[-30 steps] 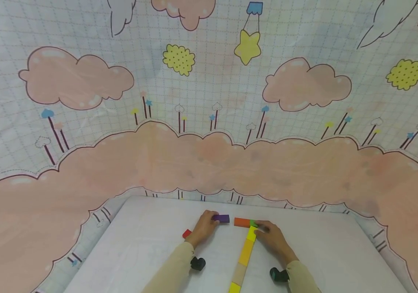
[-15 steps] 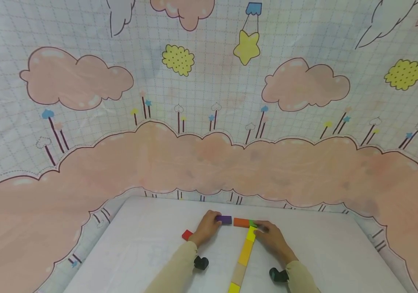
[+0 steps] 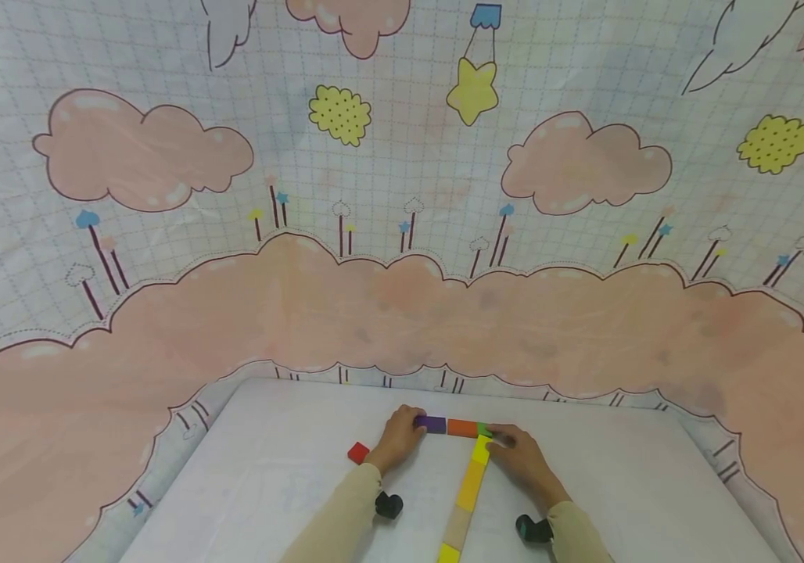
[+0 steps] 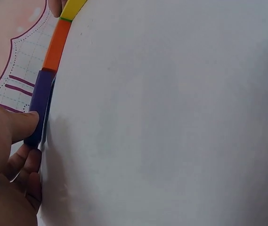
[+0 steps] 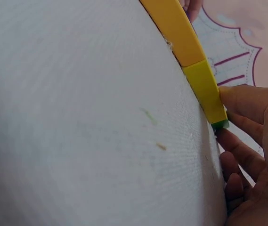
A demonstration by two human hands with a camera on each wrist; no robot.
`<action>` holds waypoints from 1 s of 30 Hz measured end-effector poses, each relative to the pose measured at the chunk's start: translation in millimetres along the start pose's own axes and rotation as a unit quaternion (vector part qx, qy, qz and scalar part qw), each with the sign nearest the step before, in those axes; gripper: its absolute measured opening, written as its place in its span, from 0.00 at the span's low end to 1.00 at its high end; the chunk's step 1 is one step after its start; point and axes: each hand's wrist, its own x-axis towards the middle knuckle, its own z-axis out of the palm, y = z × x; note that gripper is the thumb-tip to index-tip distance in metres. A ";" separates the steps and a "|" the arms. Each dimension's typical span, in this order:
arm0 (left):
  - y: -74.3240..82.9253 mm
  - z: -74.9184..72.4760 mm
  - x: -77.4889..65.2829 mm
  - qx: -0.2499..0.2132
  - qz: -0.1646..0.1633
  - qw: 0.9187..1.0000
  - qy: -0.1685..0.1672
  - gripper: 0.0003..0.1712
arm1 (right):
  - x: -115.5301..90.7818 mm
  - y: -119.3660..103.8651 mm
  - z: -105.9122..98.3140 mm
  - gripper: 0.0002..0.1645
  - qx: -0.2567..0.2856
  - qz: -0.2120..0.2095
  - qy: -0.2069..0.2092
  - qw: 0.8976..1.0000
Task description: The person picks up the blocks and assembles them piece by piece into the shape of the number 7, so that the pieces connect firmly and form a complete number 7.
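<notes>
My left hand (image 3: 400, 442) pinches a purple block (image 3: 433, 424), thumb on its side in the left wrist view. The block's far end meets an orange block (image 3: 462, 428). Beyond that sits a green block (image 3: 483, 429), where the row turns a corner. My right hand (image 3: 527, 463) holds this corner: in the right wrist view its thumb presses against the yellow block (image 5: 203, 92), and its fingers sit at the end of the green block (image 5: 220, 125). The fingers partly hide the green block.
From the corner, an amber block (image 3: 471, 485), a tan block (image 3: 458, 527) and another yellow block (image 3: 449, 554) run toward the near edge. A red block (image 3: 358, 453) lies beside my left wrist. The white tabletop (image 3: 261, 469) ends at a cloud-patterned cloth (image 3: 402, 313).
The purple block has slid right with my left hand, closing the gap to the orange block. My right hand stays at the corner.
</notes>
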 end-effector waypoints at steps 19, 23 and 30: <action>0.4 5.8 -2.4 0.042 0.022 0.998 0.032 0.15 | -2.1 -2.0 2.6 0.21 -0.018 -0.015 0.009 1.000; 2.2 5.6 -3.0 0.042 0.016 0.999 0.029 0.15 | -3.6 -3.6 1.6 0.22 -0.019 -0.016 0.012 1.000; 3.8 5.2 -4.0 0.035 0.003 0.999 0.018 0.16 | -5.5 -3.1 2.3 0.21 -0.015 -0.006 0.011 1.000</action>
